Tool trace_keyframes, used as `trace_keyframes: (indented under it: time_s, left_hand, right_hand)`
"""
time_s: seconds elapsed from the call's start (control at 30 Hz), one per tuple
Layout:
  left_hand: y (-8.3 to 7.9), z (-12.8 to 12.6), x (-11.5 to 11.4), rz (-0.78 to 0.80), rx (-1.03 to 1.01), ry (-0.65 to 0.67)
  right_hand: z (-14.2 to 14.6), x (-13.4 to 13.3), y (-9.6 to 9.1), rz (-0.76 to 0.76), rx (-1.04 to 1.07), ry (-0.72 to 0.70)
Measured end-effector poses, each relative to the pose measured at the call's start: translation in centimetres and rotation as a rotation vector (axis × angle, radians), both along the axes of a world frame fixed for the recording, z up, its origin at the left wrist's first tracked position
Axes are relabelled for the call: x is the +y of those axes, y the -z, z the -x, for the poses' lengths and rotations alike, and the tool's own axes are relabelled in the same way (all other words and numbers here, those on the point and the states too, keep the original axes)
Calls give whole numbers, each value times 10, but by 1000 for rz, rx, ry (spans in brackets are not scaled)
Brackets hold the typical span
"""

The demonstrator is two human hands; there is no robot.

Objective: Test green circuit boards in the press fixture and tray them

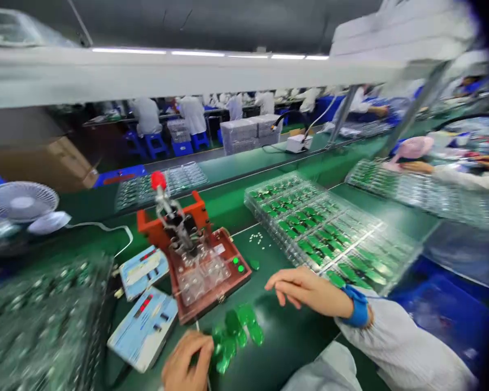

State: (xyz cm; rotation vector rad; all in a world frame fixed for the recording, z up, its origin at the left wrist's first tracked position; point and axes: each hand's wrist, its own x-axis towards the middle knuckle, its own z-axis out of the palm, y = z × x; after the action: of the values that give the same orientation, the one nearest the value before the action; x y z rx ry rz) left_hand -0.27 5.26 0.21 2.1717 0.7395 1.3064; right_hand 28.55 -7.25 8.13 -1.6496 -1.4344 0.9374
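My left hand (187, 361) is at the bottom edge, its fingers curled beside a loose pile of green, shiny, rounded pieces (238, 326). Whatever its fingertips may hold is hidden. Over the green mat my right hand (303, 290) hangs with fingers stretched out and nothing in them; a blue band (356, 307) circles that wrist. Between and beyond the hands stands a red-brown test fixture (212, 266) with a clear plate and a red-knobbed toggle clamp (158, 182). A single green piece (254, 265) lies right of the fixture, near small white bits (256, 238).
Clear compartment trays of green boards (321, 228) are stacked at right, with another tray stack (44, 326) at left. Two blue-and-white meter boxes (144, 326) sit left of the fixture. A white fan (22, 201) stands far left. A co-worker's hand (418, 167) shows at right.
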Motion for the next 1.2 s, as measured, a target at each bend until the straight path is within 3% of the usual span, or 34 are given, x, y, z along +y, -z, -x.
trace_keyframes:
  time_s: [0.1, 0.2, 0.3, 0.47, 0.7, 1.0, 1.2]
  left_hand:
    - [-7, 9, 0, 78, 13, -75]
    - [-6, 24, -3, 134, 77, -155]
    - [-1, 44, -3, 106, 234, -63]
    - [0, 71, 5, 18, 485, 212]
    - [-5, 66, 10, 63, 674, 310]
    - [-9, 56, 9, 97, 781, 300]
    - [-16, 59, 9, 108, 752, 239]
  right_hand:
    - [29, 7, 39, -79, -9, -70]
    - [39, 13, 72, -117, -48, -76]
    - [40, 16, 89, -144, -94, -84]
    - [50, 21, 93, -195, -163, -125]
    - [84, 33, 94, -234, -260, -196]
    - [65, 35, 95, -190, -354, -171]
    - [71, 37, 96, -164, -366, -195]
